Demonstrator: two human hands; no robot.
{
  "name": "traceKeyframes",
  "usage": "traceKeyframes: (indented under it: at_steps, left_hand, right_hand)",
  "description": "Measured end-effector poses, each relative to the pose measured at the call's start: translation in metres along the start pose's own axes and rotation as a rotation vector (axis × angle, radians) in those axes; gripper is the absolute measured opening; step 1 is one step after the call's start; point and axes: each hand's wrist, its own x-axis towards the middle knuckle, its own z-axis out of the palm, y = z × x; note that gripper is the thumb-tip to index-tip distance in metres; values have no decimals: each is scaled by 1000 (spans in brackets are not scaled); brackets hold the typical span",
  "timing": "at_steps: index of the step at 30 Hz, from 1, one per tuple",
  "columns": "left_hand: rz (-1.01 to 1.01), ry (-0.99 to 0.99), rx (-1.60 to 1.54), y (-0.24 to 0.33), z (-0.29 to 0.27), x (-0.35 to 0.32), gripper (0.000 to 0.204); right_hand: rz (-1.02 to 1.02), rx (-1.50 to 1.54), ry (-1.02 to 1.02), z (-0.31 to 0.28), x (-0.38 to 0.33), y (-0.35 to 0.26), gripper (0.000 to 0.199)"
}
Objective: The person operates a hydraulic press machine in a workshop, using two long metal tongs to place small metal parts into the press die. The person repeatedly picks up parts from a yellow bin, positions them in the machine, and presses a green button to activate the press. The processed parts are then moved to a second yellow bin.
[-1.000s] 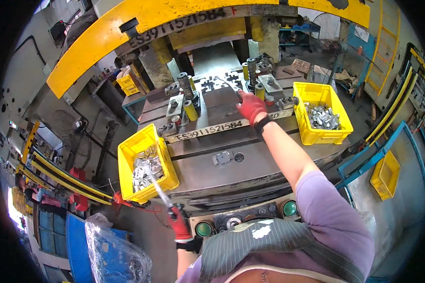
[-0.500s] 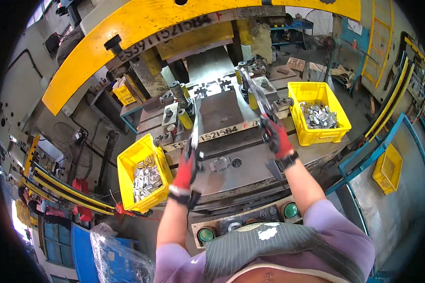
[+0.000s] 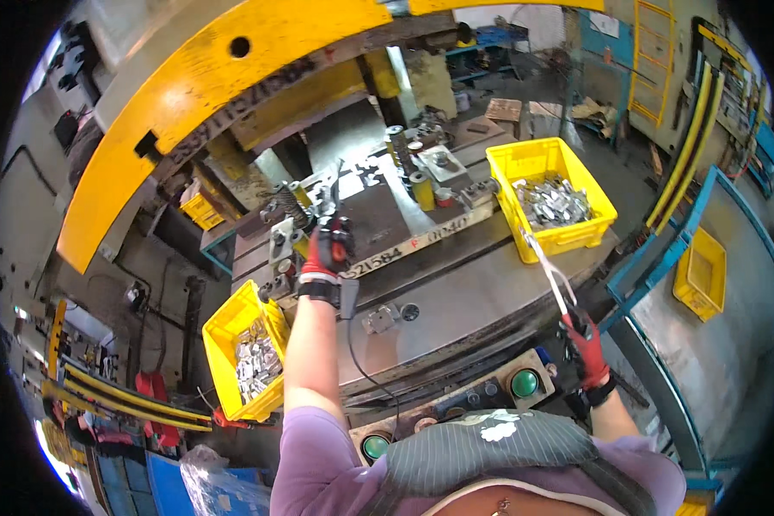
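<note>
My left hand [image 3: 328, 245], in a red and black glove, is closed round slender metal tongs [image 3: 335, 191] that point into the press die. Small shiny cut metal pieces [image 3: 359, 177] lie on the die's flat plate [image 3: 374, 219], just past the tong tips. Off to the right, my right hand [image 3: 585, 348], gloved the same way, grips long silvery tongs [image 3: 554, 277]. Their tips are at the front wall of the right yellow bin [image 3: 568, 241], which holds a heap of small metal parts [image 3: 552, 203]. I cannot tell whether either pair of tongs pinches a part.
At left stands another yellow bin [image 3: 275, 404] of metal parts [image 3: 258, 359]. The yellow press frame [image 3: 189, 73] arches overhead, with guide posts [image 3: 421, 191] beside the die. Nearest me is a control panel with green buttons [image 3: 525, 383]. A blue-railed table [image 3: 705, 185] flanks the right.
My right hand has swung from the die, right and toward me, bringing its tongs to the right bin. My left hand has reached farther into the press. The whole view has turned slightly.
</note>
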Motion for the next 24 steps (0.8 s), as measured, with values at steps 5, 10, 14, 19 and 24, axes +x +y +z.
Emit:
traceKeyframes:
  at_steps: [5, 10, 14, 19, 24]
  left_hand:
    - [128, -26, 278, -24, 60, -48, 22]
    - [199, 271, 489, -93, 89, -135, 13]
    - [203, 459, 675, -123, 70, -223, 16]
    - [354, 791, 626, -121, 17, -327, 20]
    - [807, 967, 810, -85, 5, -379, 23]
  right_hand:
    - [-342, -277, 137, 5, 48, -40, 35]
    - [-416, -730, 427, 11, 105, -14, 35]
    - [-259, -780, 391, -1, 127, 21, 38]
    - [-211, -829, 331, -12, 128, 46, 39]
    - [-283, -599, 320, -32, 138, 71, 41]
